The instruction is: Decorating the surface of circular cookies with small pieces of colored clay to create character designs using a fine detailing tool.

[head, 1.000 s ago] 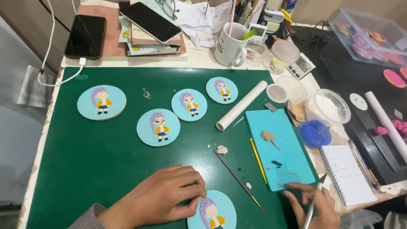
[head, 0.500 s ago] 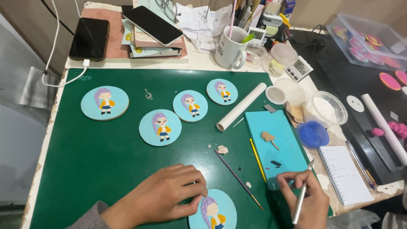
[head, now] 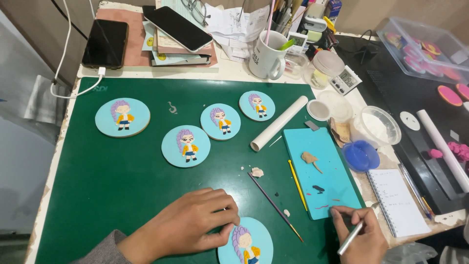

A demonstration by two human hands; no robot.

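— Hands first; what has each got?

— Left hand (head: 195,227) lies flat on the green mat (head: 97,195), fingers loosely curled, thumb and fingertips pressed to the rim of the near disc (head: 244,244); it steadies it and does not lift it. Right hand (head: 359,234) is closed round a slim silver tool (head: 352,238), pen-fashion, its tip end at the near edge of the teal board (head: 317,171).

— Where is that disc on the mat?

— At the mat's near edge, about the middle, partly cut off by the frame; pale blue, with a small figure, purple hair and yellow top, on its face.

— And the rest, taking the mat as the mark?

— Four more discs (head: 185,145) of the same pattern lie across the mat's far half, well apart from each other; a white roller (head: 278,123) lies slantwise at the mat's far right, just beside the board's far end; the board sits on the mat's right edge, with a tan scrap (head: 309,158) and dark and red dabs on it. A yellow stick (head: 297,183) lies along the board's left edge; a dark brush (head: 273,205) lies slantwise on the mat between the two hands. Beyond the mat's far edge stand a white mug (head: 266,56) of pens and two phones (head: 105,43); off its right edge, a blue lid (head: 360,155) and a notebook (head: 395,200).
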